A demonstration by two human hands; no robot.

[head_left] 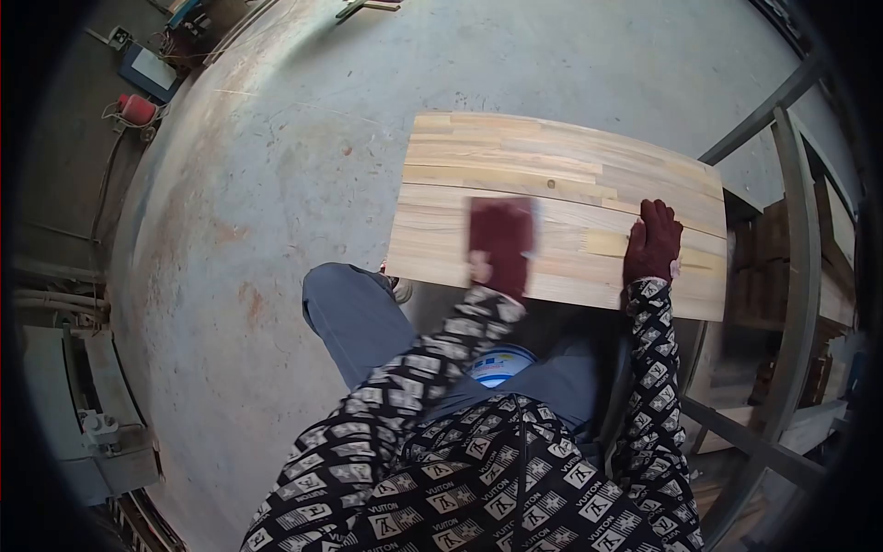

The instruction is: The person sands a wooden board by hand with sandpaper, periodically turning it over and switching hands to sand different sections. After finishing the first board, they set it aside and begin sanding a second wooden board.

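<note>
A wide light-wood panel [561, 175] of glued strips lies in front of me, with lengthwise seams and a small knot. My left hand [499, 244], in a dark red glove, is over the panel's near left part and smeared by motion. A pale grey-blue edge shows along its right side; I cannot tell what it is or how the fingers are set. Lying flat near the panel's right end is my right hand [655, 241], in a matching glove, its fingers stretched forward on the wood.
A grey metal frame rack [786, 184] holding wooden boards stands close on the right. Below the panel, between my legs, is a blue and white bucket [499, 365]. Grey machinery [87, 405] stands at the left, with a red tank [136, 109] farther back on the concrete floor [239, 212].
</note>
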